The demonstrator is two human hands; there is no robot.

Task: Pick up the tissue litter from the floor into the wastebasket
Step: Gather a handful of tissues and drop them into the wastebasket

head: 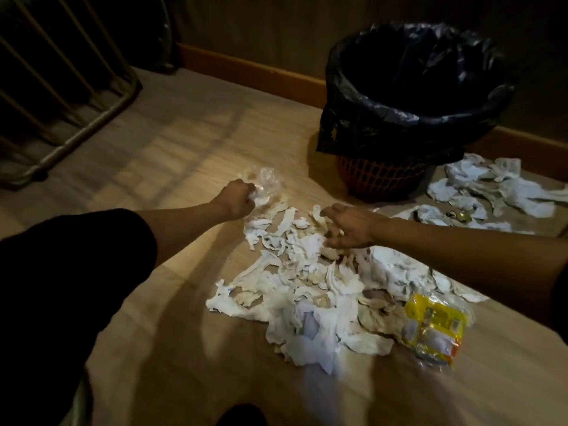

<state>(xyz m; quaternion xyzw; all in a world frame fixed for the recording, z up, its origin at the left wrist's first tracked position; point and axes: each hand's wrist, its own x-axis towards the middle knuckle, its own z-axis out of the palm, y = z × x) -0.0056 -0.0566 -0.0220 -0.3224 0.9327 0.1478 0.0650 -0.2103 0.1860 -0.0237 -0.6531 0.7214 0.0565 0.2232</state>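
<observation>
The left hand (238, 199) grip clenches a crumpled clear plastic wrapper (267, 182) while the right hand (345, 226), fingers spread and released, reaches onto the pile of torn white tissue litter (307, 287) on the wooden floor (184, 149): the gathering step, with carriage to the red mesh wastebasket with black liner (408, 96) judged next.

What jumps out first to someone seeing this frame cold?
The big heap of torn white tissue on the wooden floor, mid-frame, with both hands at its far edge: the left hand fisted on clear plastic and tissue, the right hand spread over the scraps. Behind stands the wastebasket with its black liner; a yellow wrapper lies at the heap's right.
</observation>
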